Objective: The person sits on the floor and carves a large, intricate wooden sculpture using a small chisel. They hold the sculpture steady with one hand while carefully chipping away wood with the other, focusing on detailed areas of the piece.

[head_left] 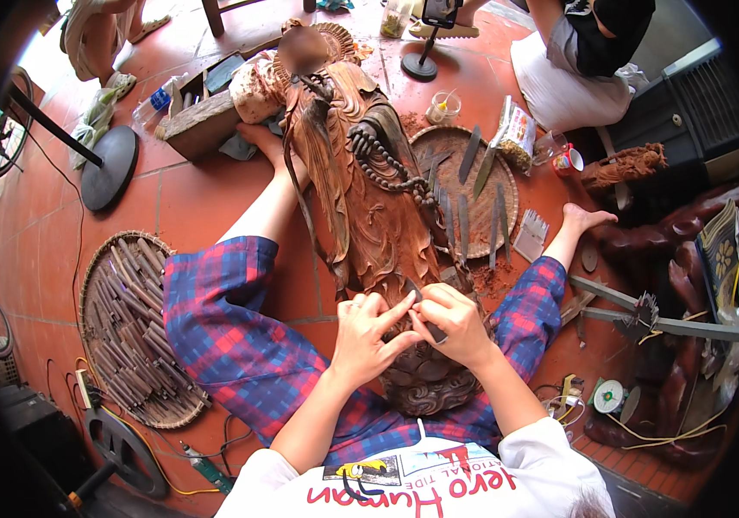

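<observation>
A carved brown wooden statue of a robed figure with a string of beads lies between my legs, its carved base toward me. Over its lower end my two hands meet. My right hand is closed around a small, dark, flat strip; whether it is a blade or an abrasive piece, I cannot tell. With index finger and thumb, my left hand reaches to the same strip, fingertips beside those of the right. The spot of wood beneath the fingers is partly hidden.
A round woven tray of many chisel-like tools lies at left. Flat blades rest on another woven tray beyond the statue. A wooden block, black stand base, metal clamp and cords surround me. Other people sit at the far side.
</observation>
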Available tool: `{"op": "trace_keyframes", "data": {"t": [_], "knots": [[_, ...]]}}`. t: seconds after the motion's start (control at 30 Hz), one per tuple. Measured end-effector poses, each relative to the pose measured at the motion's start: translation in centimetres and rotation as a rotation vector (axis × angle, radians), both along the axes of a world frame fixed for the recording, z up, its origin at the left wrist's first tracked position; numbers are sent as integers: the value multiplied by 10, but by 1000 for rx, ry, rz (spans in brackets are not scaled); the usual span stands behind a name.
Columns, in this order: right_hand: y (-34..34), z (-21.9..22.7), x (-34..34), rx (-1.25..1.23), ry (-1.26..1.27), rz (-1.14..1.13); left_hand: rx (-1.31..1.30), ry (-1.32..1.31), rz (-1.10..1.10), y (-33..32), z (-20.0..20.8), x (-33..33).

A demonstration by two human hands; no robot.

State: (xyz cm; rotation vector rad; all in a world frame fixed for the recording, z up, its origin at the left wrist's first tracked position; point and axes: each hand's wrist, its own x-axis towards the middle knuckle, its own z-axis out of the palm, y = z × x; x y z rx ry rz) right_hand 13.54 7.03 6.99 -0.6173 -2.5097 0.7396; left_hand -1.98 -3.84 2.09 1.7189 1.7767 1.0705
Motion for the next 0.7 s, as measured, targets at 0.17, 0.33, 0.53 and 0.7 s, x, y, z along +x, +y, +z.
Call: {"op": "trace_keyframes", "data": {"t": [0.17, 0.33, 0.53, 0.7], "knots": [[7, 2, 15, -48, -87, 56, 11, -39, -5, 1, -7, 14], [4, 0, 2, 8, -4, 75, 38, -36, 8, -4, -9, 2], [-10, 20, 21, 39, 26, 12, 126, -104, 75, -14, 3, 4], [-47, 12, 23, -144, 331, -89, 222, 26, 547, -49, 32, -64]]}}
